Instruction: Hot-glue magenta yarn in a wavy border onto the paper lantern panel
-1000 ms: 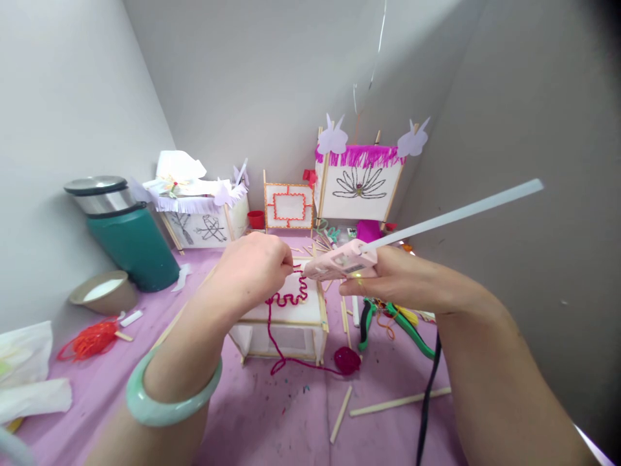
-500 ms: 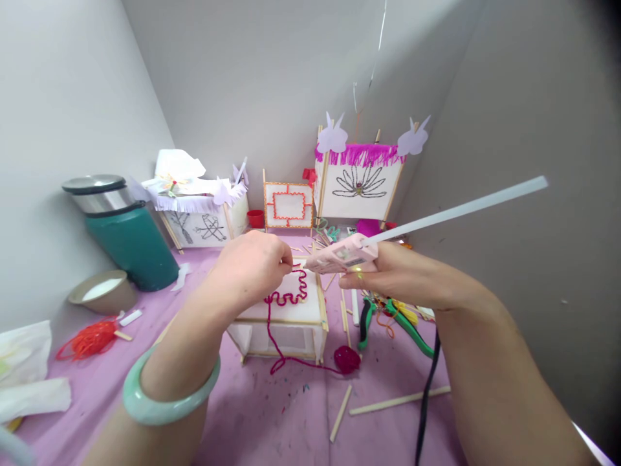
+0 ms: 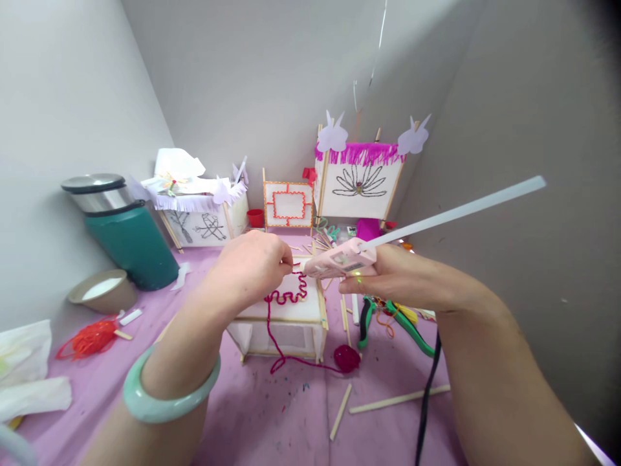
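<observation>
My right hand (image 3: 398, 278) is wrapped round a pink hot glue gun (image 3: 342, 257), with a long white glue stick (image 3: 456, 212) poking out of its back. The gun's nozzle points left, close to the fingertips of my left hand (image 3: 255, 265). Those fingers are pinched together above a white paper-covered box frame (image 3: 310, 312); what they hold is partly hidden, though a dark red yarn (image 3: 290, 299) runs in a wavy line right beside them on the box top. From there the yarn trails down the front to a small ball (image 3: 347, 358) on the table.
Green-handled pliers (image 3: 407, 327) and the gun's black cord (image 3: 425, 401) lie at the right. Wooden sticks (image 3: 388, 402) are scattered in front. A teal bottle (image 3: 133, 243), a bowl (image 3: 104, 291) and red string (image 3: 92, 340) stand left. Decorated paper lanterns (image 3: 361, 184) stand behind.
The glue gun has shifted slightly left, bringing its nozzle nearer to my left fingertips and the yarn. My left hand stays almost still.
</observation>
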### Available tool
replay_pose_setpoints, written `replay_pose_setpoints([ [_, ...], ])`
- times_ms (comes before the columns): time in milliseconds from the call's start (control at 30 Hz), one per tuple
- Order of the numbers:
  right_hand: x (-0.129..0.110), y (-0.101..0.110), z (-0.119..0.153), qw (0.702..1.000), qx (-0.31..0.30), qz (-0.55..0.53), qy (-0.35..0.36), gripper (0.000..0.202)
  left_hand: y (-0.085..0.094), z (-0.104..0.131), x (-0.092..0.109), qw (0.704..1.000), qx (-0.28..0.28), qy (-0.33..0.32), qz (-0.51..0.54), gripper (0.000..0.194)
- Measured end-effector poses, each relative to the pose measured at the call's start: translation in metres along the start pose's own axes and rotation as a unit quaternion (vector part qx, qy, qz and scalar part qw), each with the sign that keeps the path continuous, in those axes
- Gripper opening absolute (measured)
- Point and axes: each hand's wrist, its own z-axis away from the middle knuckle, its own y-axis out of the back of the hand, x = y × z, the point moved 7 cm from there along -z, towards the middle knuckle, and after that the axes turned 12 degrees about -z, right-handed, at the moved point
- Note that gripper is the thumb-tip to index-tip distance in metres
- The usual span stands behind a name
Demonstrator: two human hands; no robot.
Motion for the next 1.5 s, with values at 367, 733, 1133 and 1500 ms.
replay_pose_setpoints([
  [367, 0.000, 0.008, 0.003, 0.999, 0.043, 0.015, -0.014, 0.036, -0.001, 0.002, 0.000, 1.000, -0.002, -0.016, 0.009, 0.027],
  [733, -0.012, 0.018, 0.013, 0.998, 0.068, -0.014, 0.012, 0.037, 0.031, 0.067, -0.011, 0.990, 0.107, 0.084, 0.028, 0.037],
  [1133, -0.011, 0.017, 0.016, 0.995, 0.097, -0.023, -0.001, 0.037, -0.084, 0.129, 0.017, 0.968, -0.017, 0.156, 0.197, 0.034],
  [1500, -0.012, 0.009, 0.008, 0.997, 0.061, -0.031, -0.017, 0.037, -0.085, 0.133, 0.024, 0.932, -0.038, 0.153, 0.328, 0.027],
])
